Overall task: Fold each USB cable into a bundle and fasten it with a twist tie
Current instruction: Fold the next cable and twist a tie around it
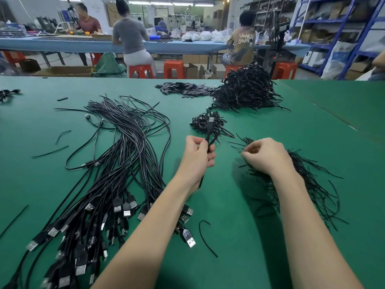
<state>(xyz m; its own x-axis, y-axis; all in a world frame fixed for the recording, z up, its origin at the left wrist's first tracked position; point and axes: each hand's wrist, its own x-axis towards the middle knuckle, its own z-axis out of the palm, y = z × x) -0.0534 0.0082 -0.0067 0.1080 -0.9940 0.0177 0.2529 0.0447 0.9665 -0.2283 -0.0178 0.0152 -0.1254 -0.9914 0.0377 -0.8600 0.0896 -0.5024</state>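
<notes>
While loose USB cables (116, 163) fan across the left of the frame, plugs toward the lower left, the left hand (196, 156) at centre grips a folded cable (210, 132). Its long axis runs up the frame, plug topmost. Just right, the right hand (265, 155), fingers curled, reaches into the twist ties (308, 180); whether it pinches one I cannot tell. It is the nearer hand to them.
</notes>
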